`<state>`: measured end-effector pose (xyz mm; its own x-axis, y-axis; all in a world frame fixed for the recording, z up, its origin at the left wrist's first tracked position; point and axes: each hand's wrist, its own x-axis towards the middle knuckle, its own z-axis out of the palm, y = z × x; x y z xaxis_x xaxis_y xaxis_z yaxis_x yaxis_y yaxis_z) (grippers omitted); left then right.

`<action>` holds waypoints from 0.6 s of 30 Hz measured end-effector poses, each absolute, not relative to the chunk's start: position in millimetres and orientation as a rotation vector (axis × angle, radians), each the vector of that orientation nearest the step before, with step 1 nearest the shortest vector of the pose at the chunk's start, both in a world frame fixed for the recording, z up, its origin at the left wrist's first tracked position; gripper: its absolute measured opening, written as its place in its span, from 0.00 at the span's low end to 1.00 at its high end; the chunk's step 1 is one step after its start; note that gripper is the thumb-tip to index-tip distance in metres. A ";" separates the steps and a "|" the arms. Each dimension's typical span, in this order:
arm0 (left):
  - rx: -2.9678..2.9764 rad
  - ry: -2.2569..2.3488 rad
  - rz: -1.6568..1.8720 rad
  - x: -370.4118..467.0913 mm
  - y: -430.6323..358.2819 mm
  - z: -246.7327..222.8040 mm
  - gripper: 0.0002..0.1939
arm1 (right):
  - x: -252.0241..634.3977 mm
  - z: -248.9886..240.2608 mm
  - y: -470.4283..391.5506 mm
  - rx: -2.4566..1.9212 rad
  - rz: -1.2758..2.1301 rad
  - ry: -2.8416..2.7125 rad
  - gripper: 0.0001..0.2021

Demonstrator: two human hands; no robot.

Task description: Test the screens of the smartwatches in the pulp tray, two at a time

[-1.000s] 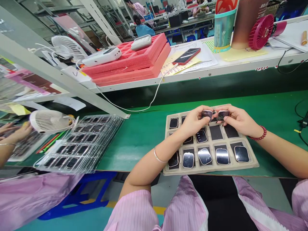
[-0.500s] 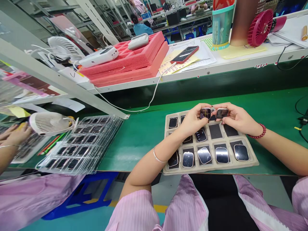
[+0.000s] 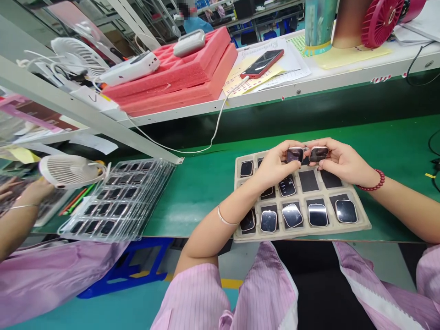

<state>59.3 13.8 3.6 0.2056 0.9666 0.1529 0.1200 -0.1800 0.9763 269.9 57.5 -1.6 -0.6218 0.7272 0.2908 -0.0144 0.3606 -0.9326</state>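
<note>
Over the back part of a beige compartment tray, my left hand pinches a square watch-like device between thumb and fingers. Close to its right, my right hand grips another dark-faced device. Both screens face me, side by side with a small gap. Several similar devices lie in the tray's pockets, one of them lit. Two pockets below my right hand show only dark pads. My forearms partly cover the tray's left and right sides.
Stacked clear trays of devices stand on the green table to the left, beside a white fan. Another person's hands are at far left. A shelf behind carries red foam, a phone and a red fan.
The camera view has shifted slightly, so the shelf appears higher. Both hands keep their devices, now tilted slightly differently. At far left, the other person's hands have moved a little.
</note>
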 end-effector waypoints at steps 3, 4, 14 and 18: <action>1.529 1.047 1.107 57.2 15.7 1.4 0.15 | 270.9 -3.1 58.6 -0.643 1.336 -1.912 0.20; 1.555 1.055 1.117 56.4 16.5 0.6 0.14 | 271.1 -3.7 59.1 -0.646 1.334 -1.916 0.20; 1.744 1.108 1.139 47.7 27.2 -12.3 0.24 | 268.5 -3.5 60.1 -0.582 1.234 -1.947 0.25; 1.709 1.198 1.097 48.4 26.2 -10.4 0.25 | 269.2 -7.0 63.8 -0.537 1.167 -1.995 0.29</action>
